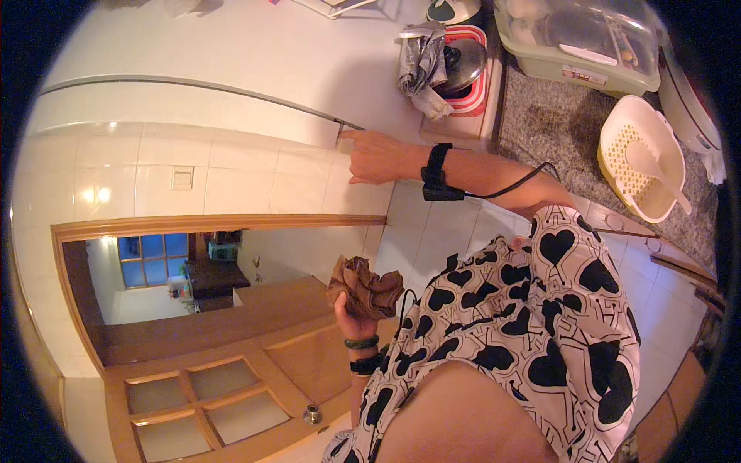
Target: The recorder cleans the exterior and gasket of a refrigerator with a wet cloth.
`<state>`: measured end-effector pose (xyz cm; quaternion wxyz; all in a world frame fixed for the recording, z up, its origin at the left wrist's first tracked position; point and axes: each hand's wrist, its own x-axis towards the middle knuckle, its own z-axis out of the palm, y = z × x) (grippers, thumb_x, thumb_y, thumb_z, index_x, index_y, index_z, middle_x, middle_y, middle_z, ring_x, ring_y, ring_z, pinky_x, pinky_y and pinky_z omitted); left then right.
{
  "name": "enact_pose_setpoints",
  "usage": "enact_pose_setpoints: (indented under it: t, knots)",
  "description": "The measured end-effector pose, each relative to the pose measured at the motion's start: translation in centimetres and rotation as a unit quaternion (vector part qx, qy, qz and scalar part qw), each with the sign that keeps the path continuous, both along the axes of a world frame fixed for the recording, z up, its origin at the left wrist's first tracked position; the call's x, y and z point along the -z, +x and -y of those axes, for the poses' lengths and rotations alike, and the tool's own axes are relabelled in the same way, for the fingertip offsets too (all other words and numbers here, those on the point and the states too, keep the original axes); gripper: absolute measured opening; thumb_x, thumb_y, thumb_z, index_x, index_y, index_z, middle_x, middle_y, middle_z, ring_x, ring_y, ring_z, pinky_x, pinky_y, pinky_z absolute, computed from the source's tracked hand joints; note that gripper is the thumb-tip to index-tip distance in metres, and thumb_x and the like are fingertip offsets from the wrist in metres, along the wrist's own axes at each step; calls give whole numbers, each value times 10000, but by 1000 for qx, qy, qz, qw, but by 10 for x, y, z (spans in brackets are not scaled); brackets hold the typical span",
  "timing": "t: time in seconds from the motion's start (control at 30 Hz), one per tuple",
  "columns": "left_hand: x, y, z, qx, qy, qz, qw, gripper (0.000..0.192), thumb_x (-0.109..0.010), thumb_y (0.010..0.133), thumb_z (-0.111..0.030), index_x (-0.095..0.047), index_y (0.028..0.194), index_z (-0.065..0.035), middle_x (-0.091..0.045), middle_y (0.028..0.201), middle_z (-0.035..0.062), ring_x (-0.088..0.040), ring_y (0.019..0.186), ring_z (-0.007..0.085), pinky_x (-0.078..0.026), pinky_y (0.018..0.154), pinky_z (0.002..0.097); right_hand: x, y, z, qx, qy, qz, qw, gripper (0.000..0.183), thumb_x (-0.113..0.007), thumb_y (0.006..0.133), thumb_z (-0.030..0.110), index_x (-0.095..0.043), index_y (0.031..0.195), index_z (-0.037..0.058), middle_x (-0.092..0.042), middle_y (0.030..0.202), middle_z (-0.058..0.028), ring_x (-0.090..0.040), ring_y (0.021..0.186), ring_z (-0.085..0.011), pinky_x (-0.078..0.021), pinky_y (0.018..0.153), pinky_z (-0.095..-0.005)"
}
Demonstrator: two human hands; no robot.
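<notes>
My left hand grips a crumpled brown cloth beside my body. A green bracelet and a black band circle that wrist. My right hand reaches out with its index finger extended and holds nothing that I can see. Its fingertip is at the end of a dark seam in a smooth white panel, near a small fitting; I cannot tell whether it touches. A black strap with a box and cable is on my right wrist. White wall tiles adjoin the panel.
On the granite counter stand a lidded dish box and a yellow-white colander holding a white spoon. A red-and-white basket holds a glass lid. Nearby are a light switch and a wooden door.
</notes>
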<state>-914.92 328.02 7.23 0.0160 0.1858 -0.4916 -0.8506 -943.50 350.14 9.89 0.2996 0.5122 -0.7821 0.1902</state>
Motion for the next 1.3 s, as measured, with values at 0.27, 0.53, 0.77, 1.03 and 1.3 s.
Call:
enact_pose_setpoints:
  t: [0.27,0.53,0.77,1.03,1.3]
  knots:
    - [2,-6,-12,-10,-57,-25,998,604,-492,887,-403,-414,1365,-42,-528,1298,152,-525,1154,342,-443,970,494,-4,-13,4,-32,-52,-52,997,391,-640,785,399,-634,531,103,-570,517,-70,-542,556,-271,-394,740,-377]
    - [-4,-3,-13,37,3,-19,999,608,-497,887,-342,-376,1396,-33,-486,1353,142,-493,1210,325,-374,1054,469,-4,-4,-8,-2,-51,-6,999,402,-657,776,404,-628,526,90,-556,507,-99,-547,557,-301,-409,821,-381]
    - [-7,-6,-21,15,-15,-7,1000,621,-534,866,-367,-389,1378,-48,-517,1305,135,-521,1153,335,-430,993,497,4,-10,-5,-36,-102,6,994,365,-670,780,337,-622,524,81,-549,503,-127,-572,561,-324,-424,948,-444]
    - [-7,-4,-24,45,-9,-8,999,592,-509,879,-347,-407,1368,-28,-511,1325,148,-505,1197,327,-386,1043,474,8,-14,0,-35,-75,-63,995,262,-665,744,255,-625,520,125,-560,508,-85,-578,544,-282,-430,936,-431]
    - [-2,-5,-25,21,-46,8,999,620,-519,866,-392,-404,1376,-59,-534,1289,127,-539,1131,320,-445,968,478,5,-18,3,18,-3,-127,992,122,-633,639,197,-633,523,160,-577,515,-26,-550,506,-209,-413,717,-348]
